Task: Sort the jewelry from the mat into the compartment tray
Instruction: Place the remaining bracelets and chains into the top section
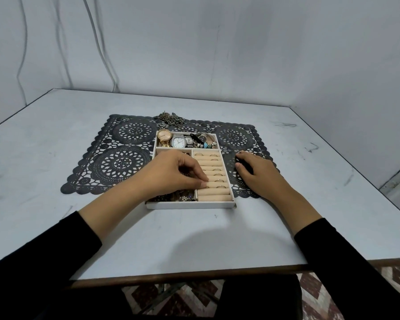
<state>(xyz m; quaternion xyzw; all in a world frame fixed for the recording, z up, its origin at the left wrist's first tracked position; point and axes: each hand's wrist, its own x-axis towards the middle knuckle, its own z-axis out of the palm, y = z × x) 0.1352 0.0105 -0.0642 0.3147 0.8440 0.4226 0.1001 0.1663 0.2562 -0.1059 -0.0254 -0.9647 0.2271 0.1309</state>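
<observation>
A white compartment tray (pixel 189 205) sits on a black lace mat (pixel 125 158). Its back compartment holds a gold watch (pixel 164 137), a silver watch (pixel 178 142) and a beaded bracelet (pixel 208 144). The right compartment has beige ring rolls (pixel 214 195) with several rings tucked in. My left hand (pixel 171 174) reaches over the tray's left compartment, and its fingertips pinch a small ring at the rolls' left edge. My right hand (pixel 256 174) rests on the mat just right of the tray, holding nothing. A chain necklace (pixel 170 118) lies piled at the mat's far edge.
A small ring-like piece (pixel 124 119) lies at the mat's far left corner. The grey table (pixel 56 139) has a wall behind and to the right. Its front edge is close to my body. Dark jewelry partly shows in the tray's left compartment under my left hand.
</observation>
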